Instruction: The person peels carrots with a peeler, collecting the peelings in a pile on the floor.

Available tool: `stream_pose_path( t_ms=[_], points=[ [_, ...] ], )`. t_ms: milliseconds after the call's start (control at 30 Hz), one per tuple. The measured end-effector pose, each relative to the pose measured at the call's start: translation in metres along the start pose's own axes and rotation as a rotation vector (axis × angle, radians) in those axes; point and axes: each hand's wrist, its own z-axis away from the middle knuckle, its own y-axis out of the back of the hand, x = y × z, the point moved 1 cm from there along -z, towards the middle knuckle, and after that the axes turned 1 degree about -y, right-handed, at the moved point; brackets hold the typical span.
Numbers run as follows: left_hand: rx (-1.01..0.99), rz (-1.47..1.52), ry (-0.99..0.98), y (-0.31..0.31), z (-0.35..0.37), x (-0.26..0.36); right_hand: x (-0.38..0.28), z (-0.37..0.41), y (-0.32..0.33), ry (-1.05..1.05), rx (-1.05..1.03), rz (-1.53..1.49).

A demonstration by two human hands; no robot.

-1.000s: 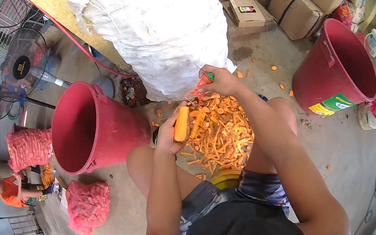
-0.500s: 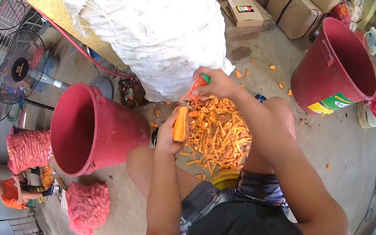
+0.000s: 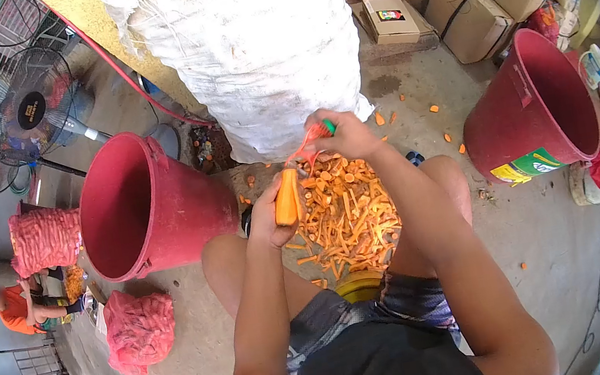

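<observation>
My left hand (image 3: 271, 219) is wrapped round a thick, peeled-looking carrot (image 3: 287, 199), its far end tilted up and away from me. In my right hand (image 3: 347, 130) is a red peeler (image 3: 307, 150) with a green part at the handle; its head sits right at the carrot's far end. Below both hands lies a heap of carrot peelings and cut ends (image 3: 351, 215) on the floor between my legs. The rim of a yellow container (image 3: 357, 286) shows under me.
A tall white sack (image 3: 270, 51) stands just ahead. Large red bins stand at left (image 3: 194, 212) and right (image 3: 489, 118). Further left are a fan (image 3: 33, 110), a pink mesh bag (image 3: 141, 332) and a seated person in orange (image 3: 17, 311). Cardboard boxes (image 3: 467, 16) lie back right.
The carrot has turned slightly in my left hand and stands a little more upright. My right hand with the peeler has barely shifted.
</observation>
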Motion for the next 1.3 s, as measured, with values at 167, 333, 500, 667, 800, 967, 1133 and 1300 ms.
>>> stream_pose_path(
  t_ms=[167, 333, 500, 667, 800, 967, 1133, 1300],
  points=[
    [-0.059, 0.031, -0.046, 0.015, -0.005, 0.004, 0.003, -0.002, -0.006, -0.253, -0.021, -0.203],
    [0.203, 0.074, -0.039, -0.024, 0.0, 0.002, -0.043, 0.019, -0.031, 0.139, -0.153, 0.036],
    [-0.019, -0.057, 0.027, 0.002, -0.001, -0.003, -0.013, 0.004, -0.005, 0.179, -0.067, 0.089],
    [0.015, -0.101, -0.023, 0.002, 0.0, -0.001, 0.012, -0.007, 0.001, -0.463, -0.04, -0.34],
    [0.139, -0.006, -0.003, 0.017, -0.019, -0.004, -0.045, 0.017, -0.023, 0.122, -0.156, 0.086],
    [0.099, -0.041, 0.041, 0.005, -0.005, -0.005, -0.01, 0.003, -0.004, -0.013, -0.031, 0.032],
    [-0.013, -0.044, 0.028, 0.013, -0.006, -0.001, -0.006, 0.0, -0.003, -0.287, 0.026, -0.163],
    [0.119, 0.034, -0.029, 0.01, -0.015, -0.006, -0.047, 0.025, -0.033, 0.125, -0.209, -0.021]
  ],
)
